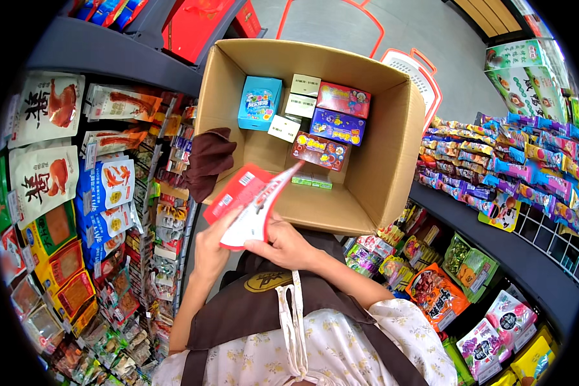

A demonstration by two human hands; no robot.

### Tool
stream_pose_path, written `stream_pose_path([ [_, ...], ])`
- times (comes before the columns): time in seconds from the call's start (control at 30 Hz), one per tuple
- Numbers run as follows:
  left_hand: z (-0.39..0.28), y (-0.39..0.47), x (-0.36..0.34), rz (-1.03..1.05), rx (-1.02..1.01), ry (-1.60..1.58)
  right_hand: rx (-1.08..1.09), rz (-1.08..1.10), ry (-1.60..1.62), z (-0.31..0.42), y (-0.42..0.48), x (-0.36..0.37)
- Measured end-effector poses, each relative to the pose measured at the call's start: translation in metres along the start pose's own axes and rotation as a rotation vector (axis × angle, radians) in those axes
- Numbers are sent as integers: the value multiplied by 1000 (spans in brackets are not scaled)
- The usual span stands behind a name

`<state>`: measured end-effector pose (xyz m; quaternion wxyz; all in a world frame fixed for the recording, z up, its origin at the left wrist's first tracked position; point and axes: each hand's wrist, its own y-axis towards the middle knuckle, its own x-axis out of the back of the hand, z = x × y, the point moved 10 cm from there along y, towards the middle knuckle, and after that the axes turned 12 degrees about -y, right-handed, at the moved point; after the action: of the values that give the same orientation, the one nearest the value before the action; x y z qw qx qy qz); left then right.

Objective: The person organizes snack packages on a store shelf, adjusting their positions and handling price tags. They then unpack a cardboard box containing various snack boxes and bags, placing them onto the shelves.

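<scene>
Both hands are on a red and white printed cardboard piece that looks like a folded box flap or flattened box. My left hand grips its left part, and my right hand pinches its lower right edge. Just beyond stands an open cardboard carton. In it lie a light blue box, several small cream boxes, a red box, a purple-blue box, a brown box and small green boxes. A dark maroon cloth hangs over the carton's left wall.
Shelves with hanging snack packets run along the left. On the right, a dark shelf edge carries rows of small wrapped snacks, with more bags below. Beyond the carton, a white and red plastic basket stands on the grey floor.
</scene>
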<state>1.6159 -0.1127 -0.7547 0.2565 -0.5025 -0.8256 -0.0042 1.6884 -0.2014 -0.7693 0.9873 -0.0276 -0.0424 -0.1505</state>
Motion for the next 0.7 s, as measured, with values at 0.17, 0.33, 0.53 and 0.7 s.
stream_pose_path([
  [0.17,35,-30,27,-232,249,-378,-152,-343,134,-21,-15,32],
  [0.33,36,-46,26,-271,320,-1017,-350,-161,258,-59,-16,33],
  [0.53,22,-54,57,-159,209,-987,-396,85,259,-32,-25,-13],
  [0.7,-1,-72,122,-161,-6,-945,-226,-34,184,4,-18,-49],
])
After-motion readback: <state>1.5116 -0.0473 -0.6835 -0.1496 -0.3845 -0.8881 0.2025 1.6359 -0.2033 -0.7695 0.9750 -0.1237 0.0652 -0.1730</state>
